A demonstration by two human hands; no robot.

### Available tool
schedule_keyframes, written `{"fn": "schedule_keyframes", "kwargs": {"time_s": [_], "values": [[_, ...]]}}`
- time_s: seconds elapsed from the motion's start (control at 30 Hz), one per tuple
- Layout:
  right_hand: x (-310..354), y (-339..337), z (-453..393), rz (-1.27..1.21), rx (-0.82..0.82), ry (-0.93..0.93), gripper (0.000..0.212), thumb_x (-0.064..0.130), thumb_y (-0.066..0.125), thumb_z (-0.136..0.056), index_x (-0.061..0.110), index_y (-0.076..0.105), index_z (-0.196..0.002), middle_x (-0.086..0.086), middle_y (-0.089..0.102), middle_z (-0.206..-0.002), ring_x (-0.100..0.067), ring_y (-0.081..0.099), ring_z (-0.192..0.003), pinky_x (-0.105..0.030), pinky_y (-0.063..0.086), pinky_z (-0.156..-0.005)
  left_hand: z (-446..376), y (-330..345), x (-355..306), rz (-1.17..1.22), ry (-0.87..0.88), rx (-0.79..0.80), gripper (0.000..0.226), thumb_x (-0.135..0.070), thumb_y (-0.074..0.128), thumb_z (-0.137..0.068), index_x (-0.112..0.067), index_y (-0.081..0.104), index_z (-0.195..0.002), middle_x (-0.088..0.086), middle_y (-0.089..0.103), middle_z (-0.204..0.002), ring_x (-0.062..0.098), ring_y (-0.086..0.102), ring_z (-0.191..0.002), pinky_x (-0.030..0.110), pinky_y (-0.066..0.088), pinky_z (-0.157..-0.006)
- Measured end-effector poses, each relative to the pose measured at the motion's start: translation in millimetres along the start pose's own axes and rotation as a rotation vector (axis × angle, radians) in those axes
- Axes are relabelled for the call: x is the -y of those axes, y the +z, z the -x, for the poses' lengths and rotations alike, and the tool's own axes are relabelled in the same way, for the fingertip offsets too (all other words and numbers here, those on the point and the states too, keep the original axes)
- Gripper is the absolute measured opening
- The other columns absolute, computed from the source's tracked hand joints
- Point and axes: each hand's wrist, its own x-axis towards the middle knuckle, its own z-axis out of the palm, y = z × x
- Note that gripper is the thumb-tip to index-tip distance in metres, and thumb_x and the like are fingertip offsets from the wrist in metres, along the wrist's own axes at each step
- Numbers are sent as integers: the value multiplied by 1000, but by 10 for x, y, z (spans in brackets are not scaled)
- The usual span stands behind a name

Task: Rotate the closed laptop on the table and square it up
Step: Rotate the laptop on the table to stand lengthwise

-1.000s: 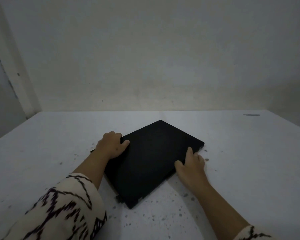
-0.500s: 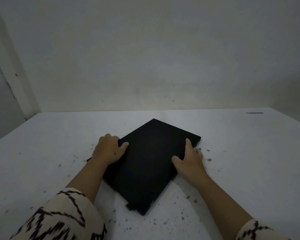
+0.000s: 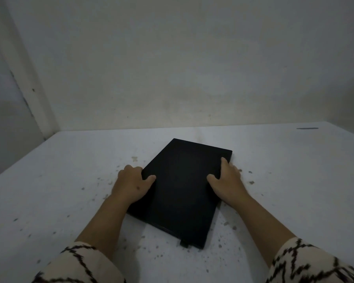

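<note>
A closed black laptop (image 3: 182, 186) lies flat on the white table (image 3: 49, 190), its long side running away from me and tilted a little to the right. My left hand (image 3: 132, 183) grips its left edge, thumb on the lid and fingers curled over the side. My right hand (image 3: 227, 183) holds the right edge, thumb on the lid and fingers along the side. A small black tab (image 3: 184, 244) sticks out of the laptop's near edge.
The table is speckled with dark spots around the laptop. A pale wall (image 3: 182, 68) rises behind the table's far edge. A short dark mark (image 3: 307, 128) lies at the far right of the table. Patterned sleeves cover both forearms at the bottom.
Both hands have turned the laptop counter-clockwise as seen from above; its near corner swung right, and it went from a diamond-like lie to nearly lengthwise.
</note>
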Motion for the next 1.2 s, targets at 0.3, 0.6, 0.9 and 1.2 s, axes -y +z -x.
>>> {"fn": "schedule_keyframes", "kwargs": {"time_s": [0.3, 0.6, 0.9, 1.2], "values": [[76, 210, 693, 46, 141, -11, 117, 55, 66, -75, 17, -17, -148, -2, -25, -158, -18, -11, -148, -35, 8, -121, 362, -233, 204, -5, 220, 282, 130, -91, 47, -44, -21, 18, -148, 0, 25, -154, 20, 24, -139, 37, 28, -112], [136, 279, 739, 105, 63, -37, 105, 54, 61, -80, 11, -4, -150, -6, -17, -160, -21, -7, -149, -33, 9, -120, 495, -217, 218, 137, 247, 183, 100, -56, 73, -65, -20, 28, -147, -1, 28, -153, 18, 26, -139, 33, 29, -110], [143, 215, 676, 195, 84, -82, 97, 53, 61, -81, 14, 6, -151, -6, -3, -162, -26, -1, -149, -40, 15, -120, 591, -169, 170, 104, 185, 155, 107, -68, 69, -58, -21, 29, -146, 2, 29, -153, 23, 27, -139, 44, 31, -114], [112, 68, 536, 288, 128, -152, 92, 58, 60, -78, 13, 22, -148, -9, 8, -161, -27, 13, -147, -41, 23, -119, 799, -54, -47, 13, 88, 81, 101, -69, 60, -67, -20, 25, -147, 6, 27, -153, 28, 25, -139, 42, 30, -113]]}}
